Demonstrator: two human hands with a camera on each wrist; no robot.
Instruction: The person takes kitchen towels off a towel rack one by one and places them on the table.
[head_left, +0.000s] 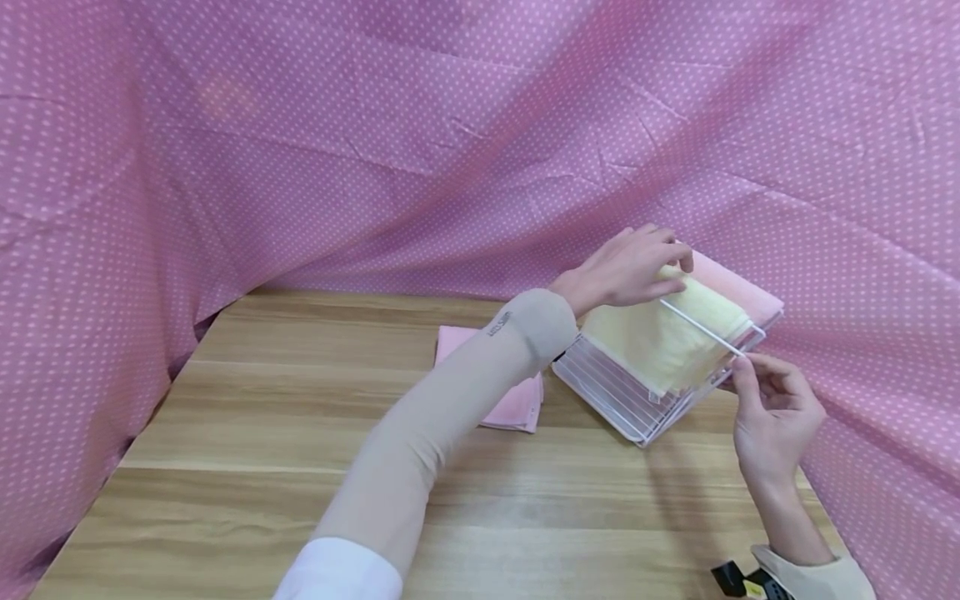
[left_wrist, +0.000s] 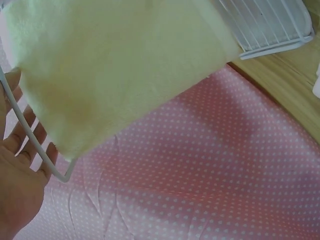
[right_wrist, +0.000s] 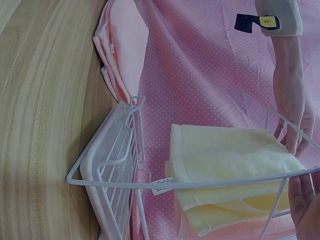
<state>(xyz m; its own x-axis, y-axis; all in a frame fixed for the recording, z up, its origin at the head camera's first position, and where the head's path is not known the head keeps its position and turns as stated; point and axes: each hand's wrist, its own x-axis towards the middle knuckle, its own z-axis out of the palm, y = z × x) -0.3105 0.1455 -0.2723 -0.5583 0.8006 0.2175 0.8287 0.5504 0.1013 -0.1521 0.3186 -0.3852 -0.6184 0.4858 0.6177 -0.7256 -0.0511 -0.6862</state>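
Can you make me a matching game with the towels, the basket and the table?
Things:
1. yellow towel
2. pink towel
3. basket
4. table

Descriptions:
A. white wire, tipped up
B. brown wood
C. lying folded on the table
D. inside the basket, under the left hand

Pairs: 1-D, 2-C, 3-A, 4-B
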